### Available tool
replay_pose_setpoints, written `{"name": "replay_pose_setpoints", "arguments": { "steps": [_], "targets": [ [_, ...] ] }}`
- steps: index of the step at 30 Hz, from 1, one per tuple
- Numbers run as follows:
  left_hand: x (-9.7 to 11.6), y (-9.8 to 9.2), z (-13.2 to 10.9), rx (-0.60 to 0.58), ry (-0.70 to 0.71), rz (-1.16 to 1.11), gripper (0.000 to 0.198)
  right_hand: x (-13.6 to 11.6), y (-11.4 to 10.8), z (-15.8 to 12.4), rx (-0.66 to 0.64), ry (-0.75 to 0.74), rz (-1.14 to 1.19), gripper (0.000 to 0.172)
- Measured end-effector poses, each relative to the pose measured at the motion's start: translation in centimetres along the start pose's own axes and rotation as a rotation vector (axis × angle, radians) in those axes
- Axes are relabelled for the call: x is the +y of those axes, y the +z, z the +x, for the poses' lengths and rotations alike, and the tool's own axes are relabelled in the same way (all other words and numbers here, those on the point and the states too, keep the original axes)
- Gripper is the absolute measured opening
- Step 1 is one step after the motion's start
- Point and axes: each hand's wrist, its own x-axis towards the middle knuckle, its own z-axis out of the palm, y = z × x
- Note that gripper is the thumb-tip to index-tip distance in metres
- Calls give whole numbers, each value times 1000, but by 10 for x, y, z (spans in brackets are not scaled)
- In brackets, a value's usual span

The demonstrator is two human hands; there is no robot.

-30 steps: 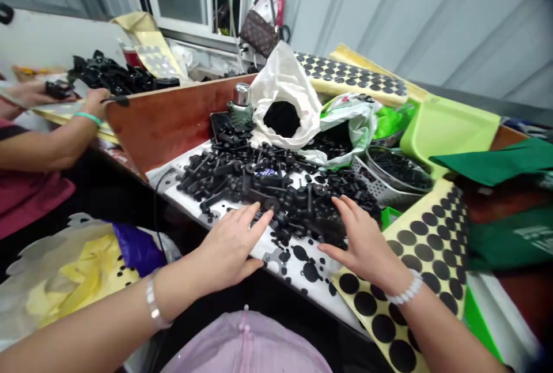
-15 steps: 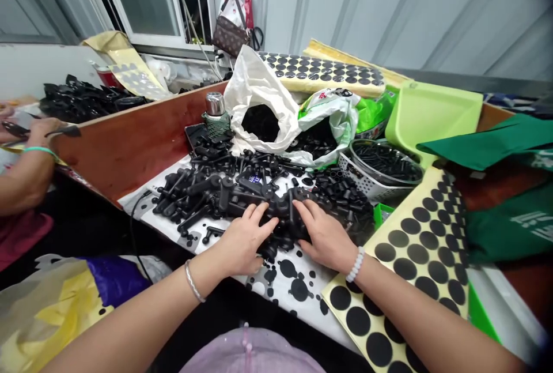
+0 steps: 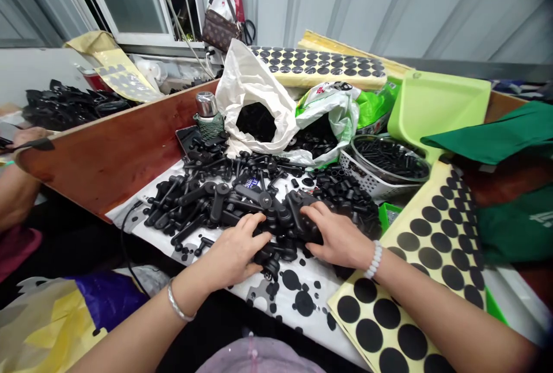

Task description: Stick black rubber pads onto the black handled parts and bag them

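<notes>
Jumbled black plastic parts [image 3: 220,203], many of them arm-shaped with round ends, are heaped on a white cloth with black spots [image 3: 276,306]. At the near side of the heap, my left hand [image 3: 235,251] touches the parts with its fingers spread. My right hand [image 3: 341,239] lies against the heap's right side, thumb and fingers apart around black pieces. Neither hand is closed on a single part. Short black tubes [image 3: 345,188] lie beyond my right hand. Some parts are hidden by my fingers.
Behind the heap stand a flask [image 3: 207,113], a white bag [image 3: 228,85] and a green-and-white bag [image 3: 345,105]. To the right are a basket [image 3: 367,185], a lime dustpan [image 3: 440,108] and a sheet of black round pads [image 3: 427,257]. Another person's arm [image 3: 19,194] shows beyond the wooden board [image 3: 108,159].
My hands have moved slightly apart, the left one leftward and the right one rightward, both staying at the heap. The view has shifted a little. The other person's hand has moved left.
</notes>
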Motion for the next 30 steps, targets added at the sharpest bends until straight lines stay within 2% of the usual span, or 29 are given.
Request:
{"name": "replay_pose_setpoints", "arguments": {
  "steps": [5, 12, 17, 20, 23, 26, 30],
  "targets": [
    [-7, 1, 7, -51, 0, 22, 45, -1, 2, -3, -10, -5, 36, 59],
    [-21, 19, 8, 108, 45, -35, 35, 1, 6, -8, 25, -29, 68, 57],
    [-25, 26, 7, 227, 47, -100, 33, 14, -8, -10, 194, -98, 270, 51],
    [-21, 27, 9, 282, 21, -168, 27, 20, -20, -12, 303, -57, 408, 46],
    [-16, 26, 14, 403, -24, -307, 21, 26, -29, -14, 416, 63, 553, 46],
    [-11, 20, 25, 600, -76, -486, 16, 32, -33, -14, 496, 165, 765, 52],
    [-9, 4, 40, 768, -198, -752, 11, 35, -35, -13, 501, 232, 1155, 56]
  ]
}}
